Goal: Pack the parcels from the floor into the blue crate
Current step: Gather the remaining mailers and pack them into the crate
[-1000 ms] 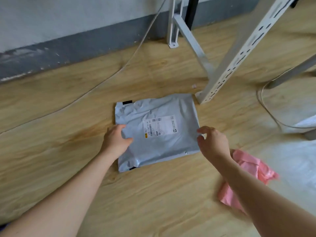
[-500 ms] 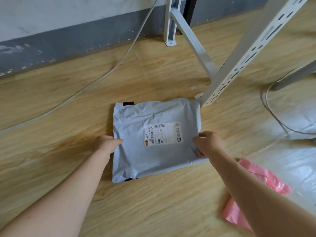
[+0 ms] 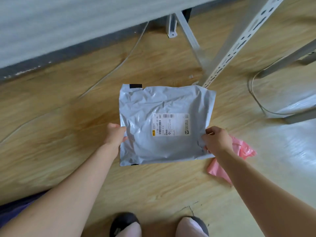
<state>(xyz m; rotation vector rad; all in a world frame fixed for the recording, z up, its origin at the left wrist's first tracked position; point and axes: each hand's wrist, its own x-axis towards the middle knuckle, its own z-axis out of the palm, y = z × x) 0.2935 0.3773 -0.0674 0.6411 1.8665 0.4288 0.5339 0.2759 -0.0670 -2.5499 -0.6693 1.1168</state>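
Note:
A grey plastic parcel (image 3: 143,120) with a white shipping label hangs above the wooden floor, held by both sides. My left hand (image 3: 115,135) grips its left edge with the thumb on top. My right hand (image 3: 216,141) pinches its right lower edge, crumpling the plastic there. A pink plastic parcel (image 3: 239,151) lies on the floor under my right wrist, partly hidden by the arm. The blue crate is not in view.
A white perforated metal rack leg (image 3: 239,40) and a slanted brace (image 3: 189,35) stand just behind the parcel. A thin cable (image 3: 119,64) runs along the floor to the grey skirting. Another cable (image 3: 256,100) loops at the right. My two shoes (image 3: 159,226) show at the bottom.
Both hands closed on the grey parcel's sides and raised it off the floor toward me. The view tilted down, bringing my shoes into sight.

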